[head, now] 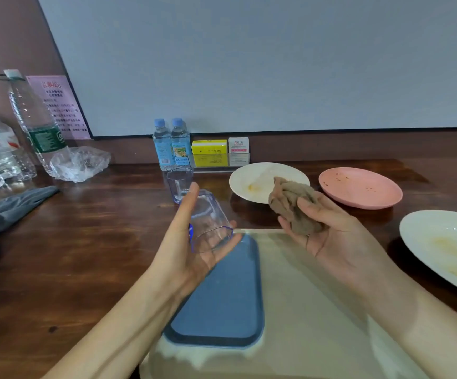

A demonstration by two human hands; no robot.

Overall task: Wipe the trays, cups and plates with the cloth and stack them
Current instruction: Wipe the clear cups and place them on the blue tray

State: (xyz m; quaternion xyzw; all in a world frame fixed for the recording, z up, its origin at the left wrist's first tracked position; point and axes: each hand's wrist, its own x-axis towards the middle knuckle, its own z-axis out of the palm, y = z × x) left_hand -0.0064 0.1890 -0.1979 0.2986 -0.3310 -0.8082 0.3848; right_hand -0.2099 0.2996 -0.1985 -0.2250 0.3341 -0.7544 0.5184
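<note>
1. My left grip (pixel 192 250) grasps the clear cup (pixel 208 220), tilted above the far end of the blue tray (pixel 222 296).
2. My right grip (pixel 334 239) clenches the bunched cloth (pixel 293 209) near the cup.
3. I judge cup-wiping is in hand; next, the cloth needs pressing into the cup's mouth.

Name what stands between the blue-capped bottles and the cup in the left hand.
A second clear cup, upright on the table, as seen in the head view.
</note>
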